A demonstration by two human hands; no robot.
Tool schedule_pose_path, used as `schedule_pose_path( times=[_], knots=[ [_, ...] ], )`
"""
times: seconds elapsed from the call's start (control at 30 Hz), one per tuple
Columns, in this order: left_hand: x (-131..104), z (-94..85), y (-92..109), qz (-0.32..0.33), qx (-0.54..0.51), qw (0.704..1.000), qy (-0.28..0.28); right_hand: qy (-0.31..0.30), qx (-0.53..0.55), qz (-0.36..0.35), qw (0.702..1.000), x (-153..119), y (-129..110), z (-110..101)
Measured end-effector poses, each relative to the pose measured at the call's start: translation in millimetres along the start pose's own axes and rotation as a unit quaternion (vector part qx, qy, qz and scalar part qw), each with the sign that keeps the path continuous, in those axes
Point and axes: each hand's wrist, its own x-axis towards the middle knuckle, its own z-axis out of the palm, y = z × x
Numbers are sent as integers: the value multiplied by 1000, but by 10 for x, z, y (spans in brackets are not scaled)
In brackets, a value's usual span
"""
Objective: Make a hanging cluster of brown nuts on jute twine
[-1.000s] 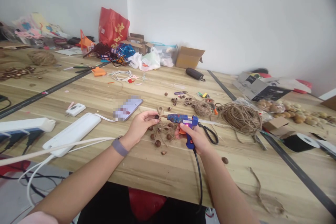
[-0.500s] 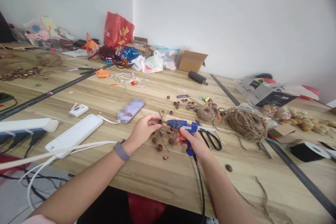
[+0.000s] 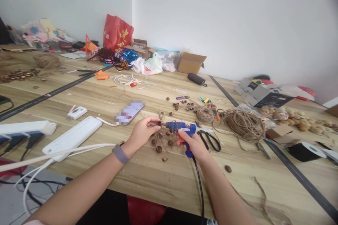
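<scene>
Pinched in the fingertips of my left hand [image 3: 144, 130] is a small dark brown nut shell [image 3: 159, 123]. My right hand [image 3: 192, 142] is wrapped round the grip of a blue glue gun [image 3: 175, 126], whose nozzle meets the shell. A clear glue stick [image 3: 205, 130] sticks out of the gun's back. Below the gun lie twine and several round brown nuts [image 3: 158, 149], partly hidden. Black-handled scissors [image 3: 211, 141] rest just right of my right hand.
A twine coil [image 3: 245, 123] lies to the right, a phone [image 3: 130, 111] to the left. A white power bank [image 3: 72, 137] and power strip [image 3: 29, 129] are at the left. The glue gun's black cord [image 3: 200, 186] runs over the front edge.
The whole view has shifted slightly. Both hands, the shell and the glue gun keep nearly the same positions relative to one another.
</scene>
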Motion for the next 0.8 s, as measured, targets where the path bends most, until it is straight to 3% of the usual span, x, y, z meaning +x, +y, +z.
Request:
schedule_pose_path(
  times=[0.27,0.8],
  knots=[
    [-20,-2,44,-5,2,1000,-1,21,-8,30,999,-82,-143,60],
    [-13,-7,10,2,-3,1000,-3,14,1,28,1000,-38,-67,49]
  ],
)
